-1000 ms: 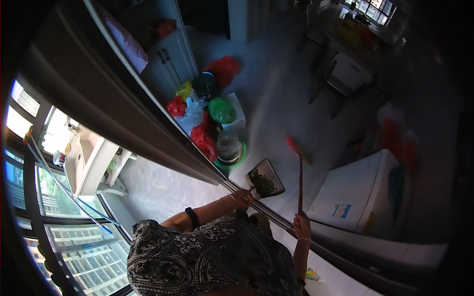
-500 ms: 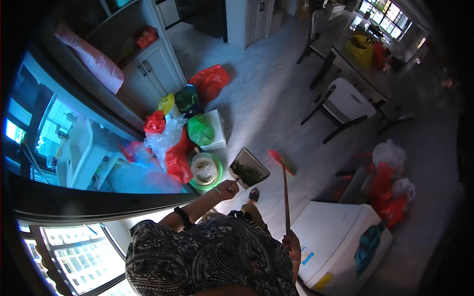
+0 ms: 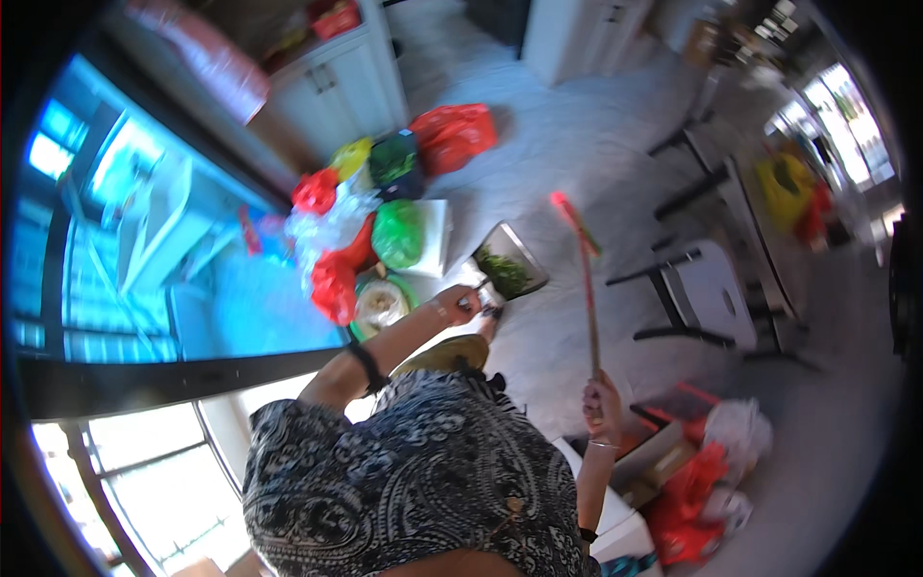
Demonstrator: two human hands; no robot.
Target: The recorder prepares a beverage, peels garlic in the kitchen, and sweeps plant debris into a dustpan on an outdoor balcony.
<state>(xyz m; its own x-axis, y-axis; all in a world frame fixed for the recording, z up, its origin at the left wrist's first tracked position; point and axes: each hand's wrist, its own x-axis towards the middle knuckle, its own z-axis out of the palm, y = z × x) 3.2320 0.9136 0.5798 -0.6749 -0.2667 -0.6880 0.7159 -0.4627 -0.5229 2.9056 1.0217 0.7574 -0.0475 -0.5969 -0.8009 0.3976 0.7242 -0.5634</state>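
Note:
My left hand is closed round the short handle of a grey dustpan, seen end-on and partly hidden by the fingers. Green leafy scraps lie in the pan, close to my foot. My right hand grips the upper end of the long stick of a broom. Its narrow red-and-green head points away from me, to the right of the dustpan and apart from it. Motion blurs the head, so I cannot tell whether it touches the floor.
Left of the dustpan crowd several plastic bags, a green one and a red one among them, plus a white box and a round tub. Rightward stand a chair and a table. More red bags lie near right.
The view has turned, shifting the room across it. My right hand has moved forward from beside my body, carrying the broom farther out. My left hand keeps hold of the dustpan.

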